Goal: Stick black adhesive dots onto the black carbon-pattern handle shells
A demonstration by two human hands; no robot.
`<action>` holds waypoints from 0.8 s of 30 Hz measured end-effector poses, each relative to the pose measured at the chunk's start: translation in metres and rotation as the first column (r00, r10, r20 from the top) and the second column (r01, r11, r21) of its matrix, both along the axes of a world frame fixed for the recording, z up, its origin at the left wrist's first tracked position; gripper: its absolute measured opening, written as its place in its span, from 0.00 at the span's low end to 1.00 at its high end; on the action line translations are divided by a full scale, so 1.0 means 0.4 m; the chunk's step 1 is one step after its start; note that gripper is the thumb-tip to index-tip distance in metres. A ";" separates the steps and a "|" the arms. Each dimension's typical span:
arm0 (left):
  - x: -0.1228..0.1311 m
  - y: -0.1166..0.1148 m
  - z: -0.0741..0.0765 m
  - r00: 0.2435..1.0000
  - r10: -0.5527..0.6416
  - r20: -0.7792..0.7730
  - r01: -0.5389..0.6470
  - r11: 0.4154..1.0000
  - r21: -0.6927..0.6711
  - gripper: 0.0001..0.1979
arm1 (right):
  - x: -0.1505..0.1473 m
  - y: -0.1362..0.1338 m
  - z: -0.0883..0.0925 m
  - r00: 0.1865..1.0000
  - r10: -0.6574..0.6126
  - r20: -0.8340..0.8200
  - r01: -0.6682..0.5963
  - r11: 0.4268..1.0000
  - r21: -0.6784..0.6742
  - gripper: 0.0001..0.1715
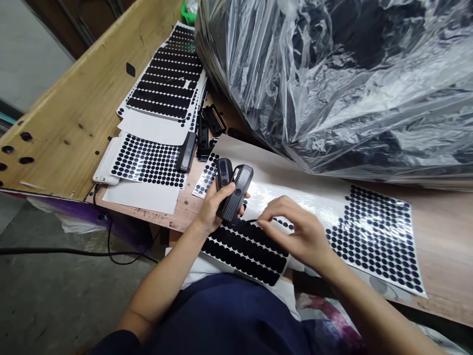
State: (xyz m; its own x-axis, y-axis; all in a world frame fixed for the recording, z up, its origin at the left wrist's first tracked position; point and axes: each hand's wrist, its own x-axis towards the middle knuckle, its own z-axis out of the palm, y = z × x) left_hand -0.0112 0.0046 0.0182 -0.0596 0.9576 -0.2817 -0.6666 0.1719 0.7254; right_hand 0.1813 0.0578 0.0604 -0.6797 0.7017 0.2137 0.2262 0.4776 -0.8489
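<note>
My left hand (214, 204) is closed around two black carbon-patterned pieces; the front piece (238, 193) lies slantwise across the palm under my thumb, and the other piece (223, 172) sits behind it. My right hand (297, 229) is pinched just to the right of them, with a thin black sticker (252, 221) seen edge-on at its fingertips. Below both hands lies a sheet of black stickers (247, 251) in rows, overhanging my lap. Another carbon-patterned piece (186, 152) rests on the dotted sheet to the left.
A large bundle in clear plastic (332, 88) fills the back right. Sheets with round black dots lie right (377, 241) and left (148, 160). Stacked sticker sheets (166, 74) lean by the wooden side board (92, 69). A white device with a cable (107, 165) stands near the left edge.
</note>
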 end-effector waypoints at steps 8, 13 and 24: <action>0.002 -0.008 0.015 0.994 -0.099 -0.036 0.099 0.995 0.012 0.33 | -0.053 0.091 0.064 0.963 -0.269 -0.022 0.183 0.712 -0.678 0.19; 0.003 -0.009 0.015 0.995 -0.098 -0.024 0.098 0.995 0.010 0.32 | -0.069 0.091 0.062 0.968 -0.250 -0.010 0.177 0.714 -0.677 0.23; 0.004 -0.009 0.012 0.996 -0.090 -0.014 0.090 0.996 0.016 0.29 | -0.074 0.092 0.066 0.965 -0.261 0.024 0.218 0.746 -0.629 0.27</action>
State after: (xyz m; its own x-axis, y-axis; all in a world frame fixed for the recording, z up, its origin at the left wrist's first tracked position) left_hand -0.0096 0.0010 0.0230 0.0236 0.9639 -0.2653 -0.6392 0.2186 0.7373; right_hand 0.1516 0.0948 0.0868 -0.4718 0.8321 -0.2915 0.1975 -0.2224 -0.9547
